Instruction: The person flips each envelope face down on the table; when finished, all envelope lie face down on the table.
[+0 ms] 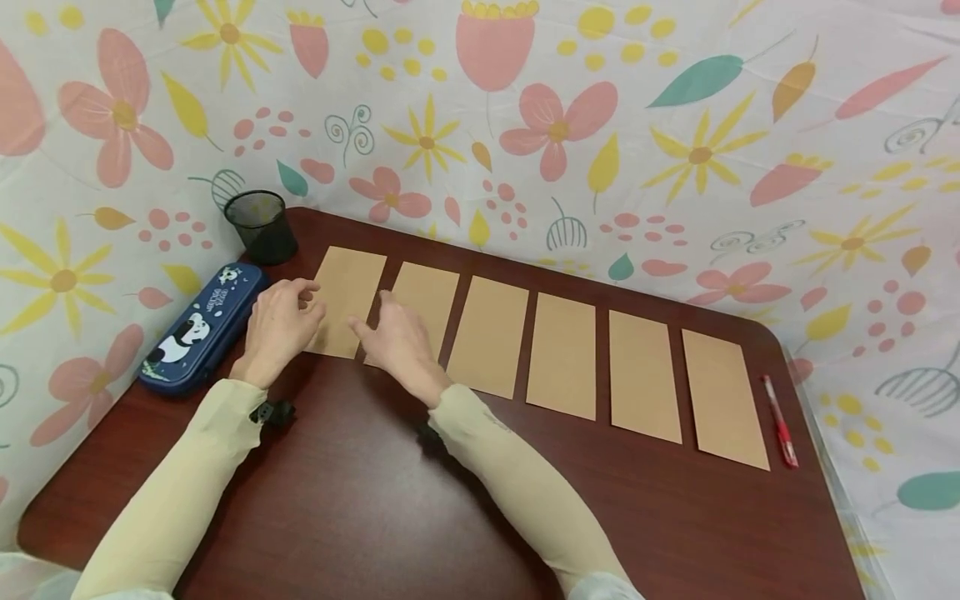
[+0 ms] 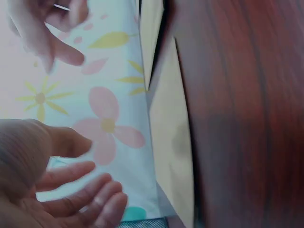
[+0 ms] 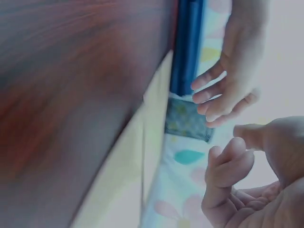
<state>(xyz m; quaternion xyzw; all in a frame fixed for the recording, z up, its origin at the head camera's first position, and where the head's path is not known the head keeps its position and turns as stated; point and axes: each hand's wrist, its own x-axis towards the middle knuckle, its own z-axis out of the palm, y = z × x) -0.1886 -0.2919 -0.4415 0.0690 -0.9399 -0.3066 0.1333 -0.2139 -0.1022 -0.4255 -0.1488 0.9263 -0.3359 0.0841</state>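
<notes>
Several flat brown paper rectangles (image 1: 489, 333) lie in a row across the table. My left hand (image 1: 281, 323) is raised over the left edge of the leftmost paper rectangle (image 1: 348, 283), its fingers loosely bent and holding nothing. In the left wrist view, its fingers (image 2: 80, 194) are spread apart from the thumb, above the paper. My right hand (image 1: 401, 337) hovers over the second paper rectangle (image 1: 426, 287) from the left, pointing toward the left hand. In the right wrist view, its fingers (image 3: 228, 171) are bent, with nothing between them and the thumb.
A blue pencil case (image 1: 202, 329) with a panda print lies at the left, beside my left hand. Behind it stands a black mesh pen cup (image 1: 262, 229). A red pen (image 1: 780, 421) lies right of the last paper. Floral cloth (image 1: 555, 217) hangs behind the dark wooden table (image 1: 360, 500).
</notes>
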